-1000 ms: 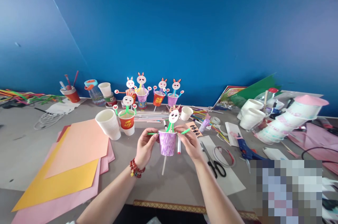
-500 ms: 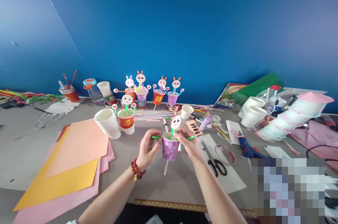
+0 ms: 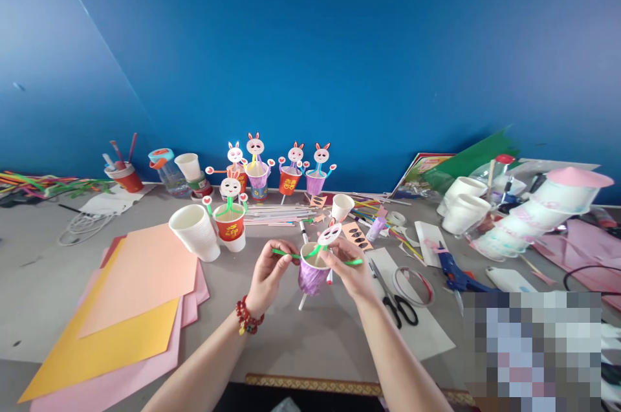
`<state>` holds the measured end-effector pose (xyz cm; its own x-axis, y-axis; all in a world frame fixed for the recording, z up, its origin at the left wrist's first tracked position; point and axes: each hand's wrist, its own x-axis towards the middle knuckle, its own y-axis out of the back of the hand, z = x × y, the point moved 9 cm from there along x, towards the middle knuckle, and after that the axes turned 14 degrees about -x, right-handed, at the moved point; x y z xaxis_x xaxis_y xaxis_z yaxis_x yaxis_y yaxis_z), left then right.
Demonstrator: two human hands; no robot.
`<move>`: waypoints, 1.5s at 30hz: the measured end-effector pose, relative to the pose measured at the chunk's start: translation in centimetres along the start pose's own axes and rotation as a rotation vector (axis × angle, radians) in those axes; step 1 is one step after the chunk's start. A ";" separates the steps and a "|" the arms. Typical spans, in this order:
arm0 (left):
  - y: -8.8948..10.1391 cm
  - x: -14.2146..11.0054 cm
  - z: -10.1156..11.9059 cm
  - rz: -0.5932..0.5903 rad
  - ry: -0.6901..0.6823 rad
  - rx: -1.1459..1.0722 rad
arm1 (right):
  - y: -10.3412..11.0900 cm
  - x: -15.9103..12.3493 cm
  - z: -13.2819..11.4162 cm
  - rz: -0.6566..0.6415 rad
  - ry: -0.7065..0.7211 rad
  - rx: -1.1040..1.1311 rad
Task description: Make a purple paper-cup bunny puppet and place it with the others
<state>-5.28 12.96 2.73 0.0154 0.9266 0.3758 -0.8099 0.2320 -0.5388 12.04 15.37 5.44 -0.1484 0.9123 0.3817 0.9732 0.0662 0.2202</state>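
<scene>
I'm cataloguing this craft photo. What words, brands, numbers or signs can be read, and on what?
No words, brands or numbers are surely legible.
Foremost purple cup: no lettering visible, only strokes.
Front red cup: yellow characters, too small to read surely.
Back red cup: yellow characters, too blurred.
Booklet: any print is too small.

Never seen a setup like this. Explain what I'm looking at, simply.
There is no machine: a person works bare-handed, seen from a camera worn on the head, looking forward and down. The left hand pinches a green strip leading to the purple cup. The right hand is at that cup, beside the rabbit face; its exact grip is hidden. A stick shows below. On the table lie colored paper sheets to the left, with scissors and a blue glue gun to the right. More rabbit-faced cups stand farther back.
</scene>
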 end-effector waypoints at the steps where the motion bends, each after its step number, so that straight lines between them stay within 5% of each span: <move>1: -0.1 0.0 0.3 -0.012 -0.030 0.040 | 0.0 0.0 0.1 0.004 -0.004 0.004; 8: -0.6 -0.3 2.7 -0.062 -0.250 0.385 | -0.1 0.2 0.9 0.017 -0.090 -0.022; 14: -0.2 -0.4 2.8 -0.017 -0.293 0.410 | -1.0 -0.1 0.8 -0.017 -0.050 -0.036; 28: -0.9 0.3 1.3 -0.079 -0.115 0.386 | -2.3 -0.3 2.3 -0.027 -0.138 0.072; 45: 0.2 0.4 -0.9 0.030 0.101 0.304 | -3.5 0.0 2.6 -0.122 -0.189 0.020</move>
<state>-4.91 13.61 2.12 0.0350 0.9599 0.2782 -0.9486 0.1196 -0.2931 9.13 16.18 2.37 -0.2312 0.9565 0.1782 0.9538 0.1867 0.2354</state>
